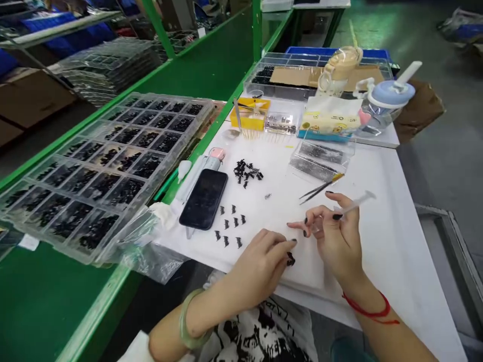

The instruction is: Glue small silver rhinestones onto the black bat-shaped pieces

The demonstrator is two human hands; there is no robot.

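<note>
My left hand [264, 259] rests on the white table [396, 241], its fingers pinched on a small black part [290, 259] near the front edge. My right hand [334, 234] is just to its right, fingers closed round a thin clear syringe-like tool [356, 203] that points up and right. Left of my hands, several small black parts [230, 229] lie in rows. A loose pile of black parts [247, 172] lies farther back. Tweezers [320, 187] lie beyond my right hand.
A black phone [204, 197] lies left of the rows. A large clear compartment tray [113, 161] of black parts covers the green bench on the left. At the back stand a yellow box [249, 113], clear boxes [322, 158], a tissue pack [331, 120] and a blue-lidded cup [388, 98].
</note>
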